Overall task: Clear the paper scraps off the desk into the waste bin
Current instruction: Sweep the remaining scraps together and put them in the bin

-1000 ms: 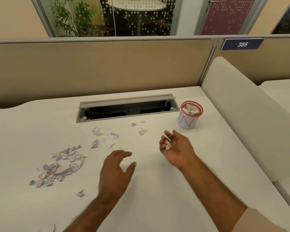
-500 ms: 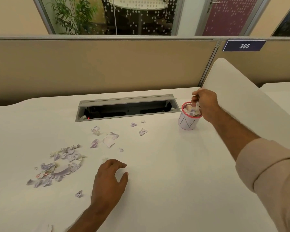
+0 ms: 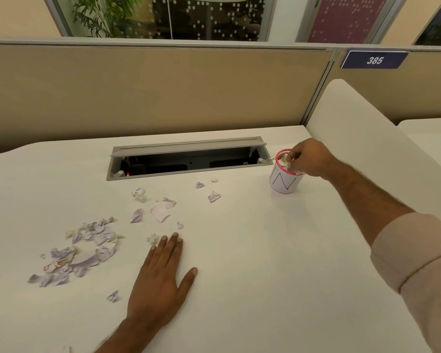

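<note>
The paper scraps [image 3: 87, 248] lie mostly in a loose heap at the counter's [image 3: 252, 289] left, with strays toward the centre; some already fill the waste bin [image 3: 284, 180] at the right. We judge a deposit step in hand: the right hand [image 3: 309, 157] sits over the bin's rim, fingers curled, but we cannot tell whether its grip encloses paper. The left hand [image 3: 163, 278] rests flat, grip released, beside one scrap. Next, gather the heap. A cable tray [image 3: 189, 156] and partition [image 3: 150, 90] stand behind.

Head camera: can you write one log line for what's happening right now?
right hand: over waste bin | left hand: flat on desk | paper scraps: many remain
</note>
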A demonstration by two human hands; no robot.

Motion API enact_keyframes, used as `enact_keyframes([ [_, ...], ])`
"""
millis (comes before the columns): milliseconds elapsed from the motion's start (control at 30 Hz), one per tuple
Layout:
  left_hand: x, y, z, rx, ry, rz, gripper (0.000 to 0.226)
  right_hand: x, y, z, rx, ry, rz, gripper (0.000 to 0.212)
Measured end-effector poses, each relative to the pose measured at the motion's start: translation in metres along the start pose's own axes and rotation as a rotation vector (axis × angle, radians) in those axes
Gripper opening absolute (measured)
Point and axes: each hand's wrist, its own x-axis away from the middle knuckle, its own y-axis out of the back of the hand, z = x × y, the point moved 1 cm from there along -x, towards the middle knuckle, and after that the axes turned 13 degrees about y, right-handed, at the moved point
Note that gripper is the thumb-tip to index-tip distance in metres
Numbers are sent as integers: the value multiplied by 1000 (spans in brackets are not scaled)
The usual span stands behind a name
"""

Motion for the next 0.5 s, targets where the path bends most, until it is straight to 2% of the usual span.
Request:
enact_keyframes([
  [167, 2, 2, -2, 3, 7, 1, 76, -18, -9, 5, 136, 29, 195, 24],
  [500, 2, 2, -1, 10, 11, -13, 75, -42, -29, -5, 317, -35, 283, 35],
])
